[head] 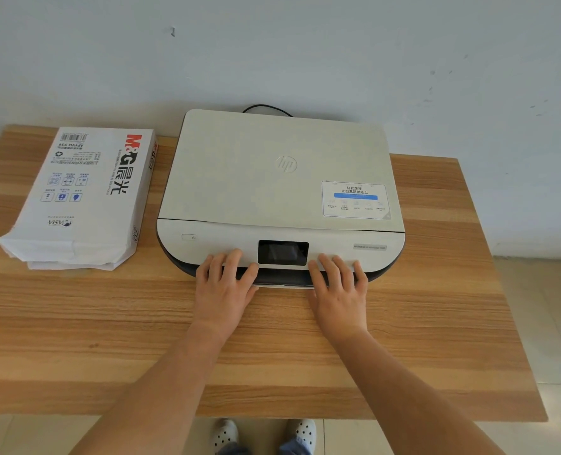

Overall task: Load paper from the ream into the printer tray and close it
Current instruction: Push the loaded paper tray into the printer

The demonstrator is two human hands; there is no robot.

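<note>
Both our hands, left (pixel 223 287) and right (pixel 338 290), rest fingers (pixel 233 261) apart on the printer (pixel 279 178) front, tray (pixel 282 279) between them, ream (pixel 82 198) far left.

A rectangular wood-grain tabletop (pixel 437 323) in banded light and mid-brown tones is seen set against a pale wall. Two items are carried directly on it. A white paper-wrapped ream with red and black lettering (pixel 82 195) is laid flat at the far left, its near end wrapper crumpled and loosened. A flat cream-white printer with a dark base and a small black front screen (pixel 279 188) is placed at the centre rear, just beside the ream but apart from it, its back edge overhanging the rear of the tabletop. The near half of the surface is left uncovered apart from the forearms above it.
</note>
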